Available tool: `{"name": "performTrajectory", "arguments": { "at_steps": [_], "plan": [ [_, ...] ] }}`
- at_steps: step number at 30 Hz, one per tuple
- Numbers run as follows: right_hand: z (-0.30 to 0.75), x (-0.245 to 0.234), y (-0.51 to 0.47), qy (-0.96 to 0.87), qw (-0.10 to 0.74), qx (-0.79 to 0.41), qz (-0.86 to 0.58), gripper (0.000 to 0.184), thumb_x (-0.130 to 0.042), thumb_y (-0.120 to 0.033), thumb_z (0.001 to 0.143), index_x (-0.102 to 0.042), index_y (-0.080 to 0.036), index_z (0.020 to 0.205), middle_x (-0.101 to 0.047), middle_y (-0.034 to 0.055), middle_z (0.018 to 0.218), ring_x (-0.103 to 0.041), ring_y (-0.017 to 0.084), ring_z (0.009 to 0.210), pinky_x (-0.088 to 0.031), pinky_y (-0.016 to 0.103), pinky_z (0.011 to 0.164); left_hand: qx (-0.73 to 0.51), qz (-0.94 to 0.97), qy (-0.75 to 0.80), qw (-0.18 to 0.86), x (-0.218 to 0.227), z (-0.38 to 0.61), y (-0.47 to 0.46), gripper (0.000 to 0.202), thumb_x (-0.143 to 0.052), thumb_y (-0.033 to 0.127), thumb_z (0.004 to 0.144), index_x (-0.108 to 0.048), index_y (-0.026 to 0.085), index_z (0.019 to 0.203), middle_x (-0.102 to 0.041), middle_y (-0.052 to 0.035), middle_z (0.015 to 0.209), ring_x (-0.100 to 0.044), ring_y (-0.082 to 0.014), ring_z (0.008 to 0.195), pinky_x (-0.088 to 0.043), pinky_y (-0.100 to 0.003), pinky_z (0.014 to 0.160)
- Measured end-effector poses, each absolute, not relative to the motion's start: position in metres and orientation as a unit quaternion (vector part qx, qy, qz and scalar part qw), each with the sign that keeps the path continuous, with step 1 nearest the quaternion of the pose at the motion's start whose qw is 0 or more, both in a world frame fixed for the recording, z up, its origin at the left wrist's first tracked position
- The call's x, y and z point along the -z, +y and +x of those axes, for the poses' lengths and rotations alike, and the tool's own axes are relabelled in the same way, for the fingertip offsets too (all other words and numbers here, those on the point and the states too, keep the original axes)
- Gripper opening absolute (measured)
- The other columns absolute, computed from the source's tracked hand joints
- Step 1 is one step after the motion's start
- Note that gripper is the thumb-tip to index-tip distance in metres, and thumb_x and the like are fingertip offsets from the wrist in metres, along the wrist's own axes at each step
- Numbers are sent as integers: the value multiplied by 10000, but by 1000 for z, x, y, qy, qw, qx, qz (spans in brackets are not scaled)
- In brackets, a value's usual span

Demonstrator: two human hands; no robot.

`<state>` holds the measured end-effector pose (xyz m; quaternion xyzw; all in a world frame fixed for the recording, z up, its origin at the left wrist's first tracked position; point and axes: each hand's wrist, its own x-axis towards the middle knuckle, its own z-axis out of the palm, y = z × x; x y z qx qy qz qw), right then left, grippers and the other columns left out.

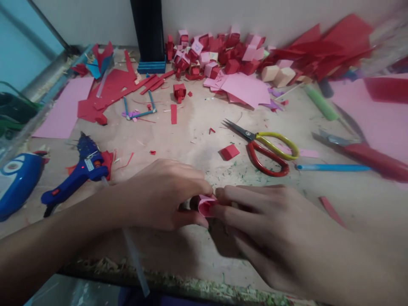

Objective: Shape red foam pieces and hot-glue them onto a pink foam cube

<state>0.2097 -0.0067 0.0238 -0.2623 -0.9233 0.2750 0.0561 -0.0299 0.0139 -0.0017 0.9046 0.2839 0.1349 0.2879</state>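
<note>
Between my two hands is a small pink paper box (pixel 206 206), its hollow side turned toward me. My left hand (pixel 168 193) pinches it from the left with thumb and fingers. From the right, my right hand (pixel 264 216) grips its edge, one fingertip at the opening. Just beyond the hands lies a small red paper block (pixel 230 152). Scissors (pixel 255 136) with one yellow and one red handle rest behind my right hand. A blue hot glue gun (pixel 86 165) lies left, partly behind my left forearm, with a clear glue stick (pixel 135 261) showing below the arm.
Several small red and pink paper boxes (pixel 210 53) are heaped at the back near a dark upright post (pixel 147 29). Pink sheets (pixel 245 87) and red scraps lie around. Red-handled pliers (pixel 366 153) and a blue stick (pixel 333 168) are right; a blue-and-white tool (pixel 22 182) is left.
</note>
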Motion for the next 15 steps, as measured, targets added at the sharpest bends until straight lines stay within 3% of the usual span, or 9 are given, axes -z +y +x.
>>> {"name": "performTrajectory", "arguments": {
  "at_steps": [5,15],
  "plan": [
    [206,-27,-8,-928,33,-258,-267,241,-471,-98,951,-664,-194,843,-618,43,882,-541,148,679,-369,289,567,-117,907,290,281,0,-28,16,212,-742,390,891,-651,203,845,-696,17,821,-637,-158,753,-415,-286,669],
    [198,-28,-15,-961,9,-134,-241,104,-596,-144,929,-675,-211,926,-656,17,856,-561,163,608,-362,328,492,-129,910,282,276,6,-30,16,171,-750,345,875,-692,202,947,-732,7,872,-678,-173,799,-448,-298,692]
  ]
}}
